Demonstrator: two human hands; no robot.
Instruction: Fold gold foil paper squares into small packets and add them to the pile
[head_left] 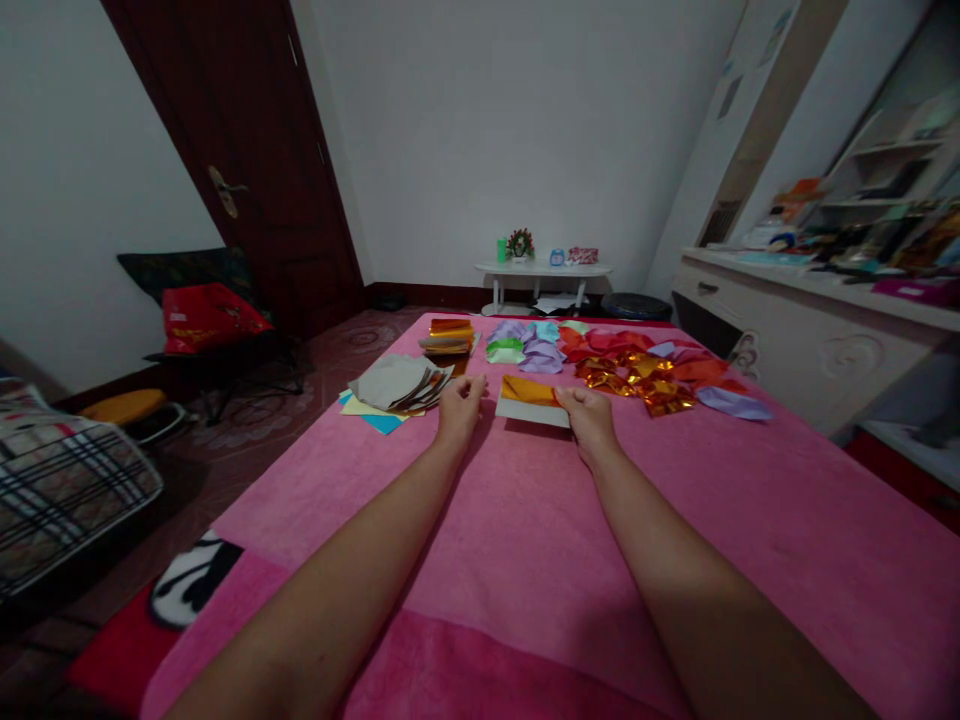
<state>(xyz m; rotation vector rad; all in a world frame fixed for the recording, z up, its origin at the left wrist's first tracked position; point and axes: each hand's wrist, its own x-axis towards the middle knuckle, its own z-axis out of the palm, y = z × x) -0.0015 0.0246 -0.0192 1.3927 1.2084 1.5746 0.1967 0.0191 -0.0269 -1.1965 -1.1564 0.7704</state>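
In the head view my right hand (590, 418) pinches the right edge of a sheet of paper (532, 412), holding it above the pink cloth. The sheet's upper part is shiny gold and a pale grey strip runs along its lower edge. To the left of this sheet, and apart from it, is my left hand (460, 405). Its fingers are curled together and nothing shows in them. Just beyond the left hand lies a fanned stack of grey paper (394, 382), with yellow and blue sheets (385, 422) sticking out beneath it.
Behind the grey stack is a pile of gold and brown paper (448, 338). Folded lilac and green papers (540, 355), red ones (611, 345) and gold foil pieces (649, 380) spread across the far right of the pink cloth (517, 540). A white drawer unit (810, 330) stands at right.
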